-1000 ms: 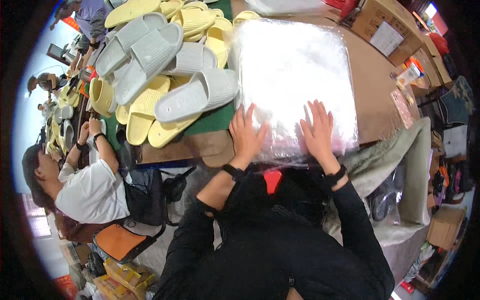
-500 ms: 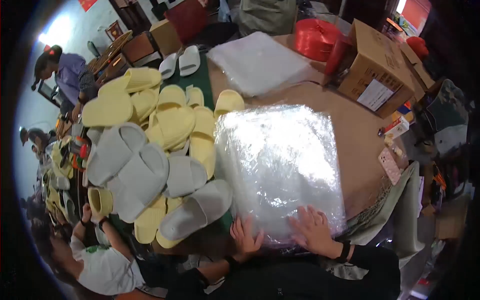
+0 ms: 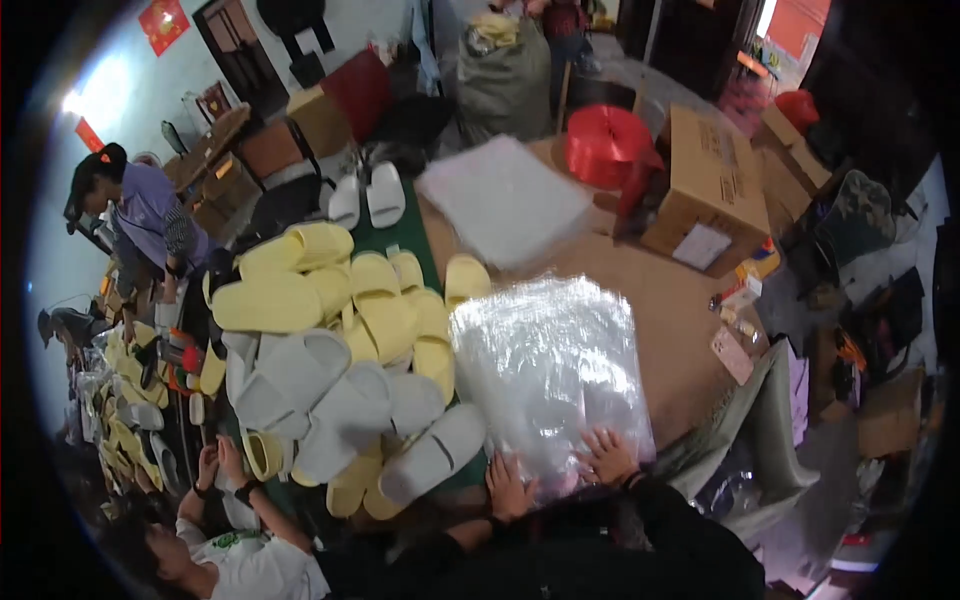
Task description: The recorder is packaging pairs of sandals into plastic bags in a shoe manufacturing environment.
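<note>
A stack of clear, shiny plastic bags (image 3: 550,350) lies on the brown tabletop in front of me. My left hand (image 3: 511,488) rests at its near left corner with the fingers spread. My right hand (image 3: 608,457) lies flat on the near right part of the stack, fingers apart. Neither hand holds anything. Close to the left of the stack is a grey slipper (image 3: 432,455), part of a heap of grey and yellow slippers. A yellow slipper (image 3: 467,278) touches or nearly touches the stack's far left corner.
Beyond the stack lie whitish plastic sheets or bags (image 3: 507,198), a roll of red ribbon (image 3: 607,145) and a cardboard box (image 3: 705,185). A pink phone (image 3: 732,356) sits near the right edge. One person (image 3: 255,565) works at my left, another (image 3: 160,215) farther off.
My view has tilted up, showing more of the room. Both hands stay on the bags, and my right hand has shifted slightly. The person at my left has hands brought together beside a yellow slipper.
</note>
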The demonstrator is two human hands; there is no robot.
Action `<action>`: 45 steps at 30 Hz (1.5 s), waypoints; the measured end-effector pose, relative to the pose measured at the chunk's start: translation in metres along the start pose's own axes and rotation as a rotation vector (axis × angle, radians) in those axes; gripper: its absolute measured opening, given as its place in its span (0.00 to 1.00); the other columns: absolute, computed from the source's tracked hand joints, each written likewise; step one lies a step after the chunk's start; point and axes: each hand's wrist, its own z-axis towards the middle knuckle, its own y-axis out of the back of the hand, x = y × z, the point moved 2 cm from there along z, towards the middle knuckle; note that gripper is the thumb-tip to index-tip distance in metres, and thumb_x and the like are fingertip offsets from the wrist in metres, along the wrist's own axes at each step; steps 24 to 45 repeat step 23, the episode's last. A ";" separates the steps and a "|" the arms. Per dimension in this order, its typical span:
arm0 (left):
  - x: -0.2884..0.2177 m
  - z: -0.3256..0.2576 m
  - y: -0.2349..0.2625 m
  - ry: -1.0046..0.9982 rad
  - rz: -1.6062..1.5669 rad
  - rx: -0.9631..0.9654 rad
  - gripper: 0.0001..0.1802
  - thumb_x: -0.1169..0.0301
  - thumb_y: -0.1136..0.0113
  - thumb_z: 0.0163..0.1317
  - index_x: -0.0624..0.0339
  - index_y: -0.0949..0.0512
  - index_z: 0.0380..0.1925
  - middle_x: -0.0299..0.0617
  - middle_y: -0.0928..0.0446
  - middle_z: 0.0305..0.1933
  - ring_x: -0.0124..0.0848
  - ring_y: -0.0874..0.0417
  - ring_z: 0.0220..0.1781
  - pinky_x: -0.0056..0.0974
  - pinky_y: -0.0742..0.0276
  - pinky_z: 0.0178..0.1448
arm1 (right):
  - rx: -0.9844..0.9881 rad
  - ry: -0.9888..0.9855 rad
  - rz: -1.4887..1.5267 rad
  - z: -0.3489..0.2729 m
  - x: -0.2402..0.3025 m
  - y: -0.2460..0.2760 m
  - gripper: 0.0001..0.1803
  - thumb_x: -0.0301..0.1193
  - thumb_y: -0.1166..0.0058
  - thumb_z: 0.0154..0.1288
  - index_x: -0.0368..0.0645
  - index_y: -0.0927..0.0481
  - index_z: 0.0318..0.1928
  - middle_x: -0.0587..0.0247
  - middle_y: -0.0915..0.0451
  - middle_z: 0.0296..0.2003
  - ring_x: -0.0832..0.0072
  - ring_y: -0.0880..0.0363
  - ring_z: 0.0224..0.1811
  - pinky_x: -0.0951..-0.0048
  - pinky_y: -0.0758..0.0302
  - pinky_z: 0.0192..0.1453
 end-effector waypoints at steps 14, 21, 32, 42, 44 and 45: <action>-0.011 0.013 0.006 0.000 0.085 0.006 0.44 0.57 0.35 0.47 0.67 0.40 0.61 0.64 0.46 0.66 0.56 0.47 0.69 0.53 0.52 0.71 | -0.047 -0.078 0.089 -0.002 0.005 0.021 0.31 0.50 0.53 0.60 0.63 0.37 0.64 0.61 0.44 0.68 0.58 0.49 0.70 0.48 0.52 0.70; -0.077 0.022 0.030 -0.176 0.461 -0.250 0.46 0.62 0.37 0.45 0.51 0.45 0.67 0.61 0.52 0.69 0.55 0.48 0.69 0.59 0.51 0.68 | -0.140 -0.309 0.235 -0.001 0.038 0.047 0.33 0.44 0.46 0.54 0.54 0.35 0.62 0.55 0.46 0.68 0.55 0.51 0.71 0.42 0.58 0.71; -0.083 0.032 0.013 -0.318 0.441 0.058 0.48 0.62 0.38 0.45 0.45 0.48 0.69 0.52 0.56 0.73 0.54 0.50 0.71 0.61 0.54 0.69 | -0.218 -0.385 0.141 -0.009 0.045 0.044 0.41 0.46 0.41 0.48 0.56 0.39 0.64 0.55 0.50 0.70 0.55 0.54 0.72 0.40 0.61 0.70; -0.083 0.032 0.013 -0.318 0.441 0.058 0.48 0.62 0.38 0.45 0.45 0.48 0.69 0.52 0.56 0.73 0.54 0.50 0.71 0.61 0.54 0.69 | -0.218 -0.385 0.141 -0.009 0.045 0.044 0.41 0.46 0.41 0.48 0.56 0.39 0.64 0.55 0.50 0.70 0.55 0.54 0.72 0.40 0.61 0.70; -0.083 0.032 0.013 -0.318 0.441 0.058 0.48 0.62 0.38 0.45 0.45 0.48 0.69 0.52 0.56 0.73 0.54 0.50 0.71 0.61 0.54 0.69 | -0.218 -0.385 0.141 -0.009 0.045 0.044 0.41 0.46 0.41 0.48 0.56 0.39 0.64 0.55 0.50 0.70 0.55 0.54 0.72 0.40 0.61 0.70; -0.083 0.032 0.013 -0.318 0.441 0.058 0.48 0.62 0.38 0.45 0.45 0.48 0.69 0.52 0.56 0.73 0.54 0.50 0.71 0.61 0.54 0.69 | -0.218 -0.385 0.141 -0.009 0.045 0.044 0.41 0.46 0.41 0.48 0.56 0.39 0.64 0.55 0.50 0.70 0.55 0.54 0.72 0.40 0.61 0.70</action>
